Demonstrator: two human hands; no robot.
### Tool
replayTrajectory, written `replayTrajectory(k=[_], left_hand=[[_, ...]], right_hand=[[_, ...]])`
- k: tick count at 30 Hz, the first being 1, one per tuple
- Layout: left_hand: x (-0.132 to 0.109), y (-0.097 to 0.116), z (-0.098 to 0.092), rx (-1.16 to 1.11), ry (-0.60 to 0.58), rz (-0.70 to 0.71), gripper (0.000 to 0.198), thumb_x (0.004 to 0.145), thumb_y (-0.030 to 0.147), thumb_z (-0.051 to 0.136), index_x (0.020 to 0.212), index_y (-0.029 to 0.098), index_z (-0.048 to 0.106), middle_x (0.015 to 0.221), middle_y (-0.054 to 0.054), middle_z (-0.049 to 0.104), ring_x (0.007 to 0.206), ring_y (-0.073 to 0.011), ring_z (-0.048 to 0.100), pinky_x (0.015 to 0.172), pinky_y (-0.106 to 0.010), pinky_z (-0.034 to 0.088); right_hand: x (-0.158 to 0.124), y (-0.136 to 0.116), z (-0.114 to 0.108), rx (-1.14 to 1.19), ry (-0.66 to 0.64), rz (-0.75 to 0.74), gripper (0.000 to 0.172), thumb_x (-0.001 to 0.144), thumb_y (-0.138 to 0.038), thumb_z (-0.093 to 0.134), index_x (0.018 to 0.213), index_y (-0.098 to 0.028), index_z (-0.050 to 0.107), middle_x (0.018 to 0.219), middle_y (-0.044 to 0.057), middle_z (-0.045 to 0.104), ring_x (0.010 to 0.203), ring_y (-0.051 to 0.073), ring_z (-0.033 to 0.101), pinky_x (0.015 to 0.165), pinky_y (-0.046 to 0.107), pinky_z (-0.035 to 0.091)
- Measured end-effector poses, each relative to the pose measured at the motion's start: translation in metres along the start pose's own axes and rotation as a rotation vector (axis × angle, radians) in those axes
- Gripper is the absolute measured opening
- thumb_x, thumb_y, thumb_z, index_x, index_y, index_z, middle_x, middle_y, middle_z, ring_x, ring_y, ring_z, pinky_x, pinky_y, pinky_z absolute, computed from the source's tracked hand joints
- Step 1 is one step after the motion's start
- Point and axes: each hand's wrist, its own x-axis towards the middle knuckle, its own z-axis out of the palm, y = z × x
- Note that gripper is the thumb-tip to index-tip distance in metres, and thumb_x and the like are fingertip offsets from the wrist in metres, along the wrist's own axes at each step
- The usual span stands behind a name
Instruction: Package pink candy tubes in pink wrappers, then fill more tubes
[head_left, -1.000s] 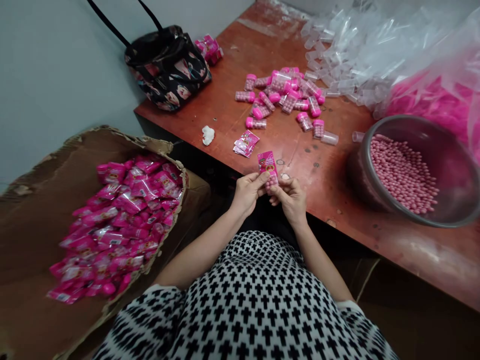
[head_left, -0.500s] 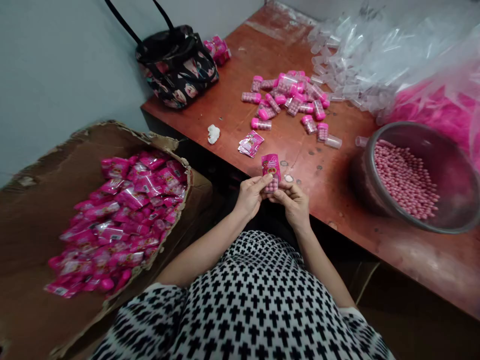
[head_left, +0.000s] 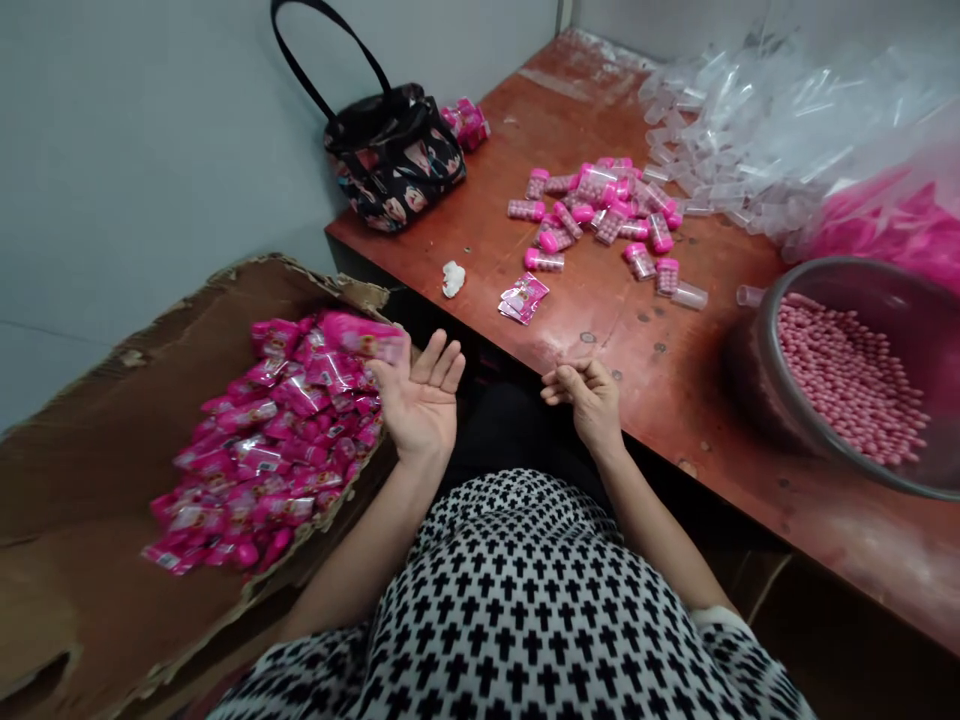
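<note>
Left fingers [head_left: 430, 357] spread wide, pink packet [head_left: 364, 338] beside; right fingers [head_left: 573, 383] — curled in

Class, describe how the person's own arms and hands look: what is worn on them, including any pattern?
Both the left hand and the right hand are bare, with no gloves or watch showing. The forearms are uncovered too. The left sleeve and right sleeve are black and white patterned; the right one ends in a plain whitish edge.

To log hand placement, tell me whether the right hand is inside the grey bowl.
No, the right hand is by the near edge of the table, apart from the grey bowl.
</note>
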Motion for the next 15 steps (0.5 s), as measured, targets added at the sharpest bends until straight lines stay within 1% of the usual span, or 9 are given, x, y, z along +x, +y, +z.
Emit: replayTrajectory(k=[1, 3, 4, 5, 7, 9, 10, 12, 15], left_hand=[[0.009, -0.002, -0.003, 0.083, 0.0, 0.036, 0.052, 0.083, 0.061, 0.044, 0.114, 0.022, 0.06, 0.105, -0.008, 0.07, 0.097, -0.0205, 0.067, 0.09, -0.039, 0.051], [0.031, -0.014, 0.001, 0.352, -0.084, 0.107, 0.053, 0.084, 0.057, 0.048, 0.123, 0.021, 0.055, 0.11, -0.009, 0.069, 0.101, -0.0225, 0.065, 0.094, -0.043, 0.048], [0.043, -0.022, 0.007, 0.528, -0.149, 0.179, 0.052, 0.083, 0.054, 0.051, 0.122, 0.02, 0.056, 0.115, -0.011, 0.066, 0.107, -0.0236, 0.062, 0.098, -0.043, 0.045], [0.056, -0.032, 0.015, 0.73, -0.247, 0.271, 0.049, 0.083, 0.051, 0.054, 0.12, 0.019, 0.058, 0.124, -0.012, 0.061, 0.117, -0.0246, 0.056, 0.104, -0.043, 0.04], [0.082, -0.05, 0.032, 1.077, -0.374, 0.434, 0.043, 0.086, 0.044, 0.053, 0.118, 0.017, 0.06, 0.132, -0.012, 0.055, 0.13, -0.0271, 0.042, 0.111, -0.046, 0.028], [0.102, -0.066, 0.045, 1.321, -0.442, 0.491, 0.037, 0.087, 0.037, 0.053, 0.118, 0.018, 0.061, 0.134, -0.011, 0.053, 0.134, -0.0298, 0.035, 0.112, -0.051, 0.022], [0.11, -0.072, 0.049, 1.395, -0.459, 0.5, 0.034, 0.087, 0.034, 0.053, 0.116, 0.018, 0.062, 0.134, -0.011, 0.053, 0.134, -0.0304, 0.035, 0.112, -0.053, 0.021], [0.118, -0.082, 0.052, 1.451, -0.467, 0.51, 0.028, 0.087, 0.031, 0.053, 0.11, 0.02, 0.066, 0.133, -0.009, 0.055, 0.133, -0.0298, 0.037, 0.112, -0.053, 0.02], [0.119, -0.09, 0.048, 1.4, -0.445, 0.553, 0.024, 0.088, 0.029, 0.051, 0.102, 0.022, 0.069, 0.127, -0.006, 0.059, 0.132, -0.0266, 0.039, 0.113, -0.052, 0.02]], right_hand=[[0.001, 0.001, -0.001, -0.021, 0.0, 0.006, 0.024, 0.075, -0.038, 0.068, 0.079, -0.018, 0.055, 0.068, 0.0, 0.069, 0.053, 0.011, 0.065, 0.048, 0.021, 0.053], [0.003, 0.002, -0.003, -0.061, -0.004, 0.022, 0.025, 0.076, -0.039, 0.067, 0.077, -0.018, 0.055, 0.066, -0.001, 0.068, 0.051, 0.01, 0.064, 0.046, 0.02, 0.052], [0.003, 0.002, -0.003, -0.081, -0.009, 0.028, 0.025, 0.076, -0.04, 0.067, 0.076, -0.018, 0.055, 0.066, -0.001, 0.068, 0.05, 0.01, 0.063, 0.046, 0.02, 0.051], [0.003, 0.002, -0.003, -0.101, -0.015, 0.034, 0.025, 0.076, -0.041, 0.067, 0.076, -0.018, 0.056, 0.065, -0.001, 0.068, 0.05, 0.01, 0.063, 0.045, 0.02, 0.051], [0.001, 0.002, -0.003, -0.138, -0.028, 0.042, 0.026, 0.076, -0.042, 0.066, 0.075, -0.018, 0.056, 0.065, -0.001, 0.067, 0.049, 0.01, 0.062, 0.045, 0.021, 0.05], [-0.001, 0.001, -0.004, -0.177, -0.031, 0.048, 0.026, 0.076, -0.043, 0.065, 0.075, -0.018, 0.057, 0.065, 0.0, 0.067, 0.05, 0.01, 0.062, 0.046, 0.021, 0.05], [-0.001, 0.0, -0.005, -0.195, -0.029, 0.049, 0.026, 0.076, -0.043, 0.065, 0.075, -0.018, 0.057, 0.065, 0.0, 0.067, 0.05, 0.01, 0.061, 0.046, 0.021, 0.05], [0.0, -0.002, -0.008, -0.221, -0.021, 0.049, 0.026, 0.077, -0.043, 0.064, 0.075, -0.018, 0.058, 0.066, 0.0, 0.067, 0.05, 0.01, 0.061, 0.046, 0.021, 0.049], [0.011, -0.005, -0.013, -0.242, -0.017, 0.047, 0.026, 0.077, -0.043, 0.064, 0.073, -0.018, 0.058, 0.065, -0.001, 0.066, 0.049, 0.009, 0.06, 0.047, 0.021, 0.048]])
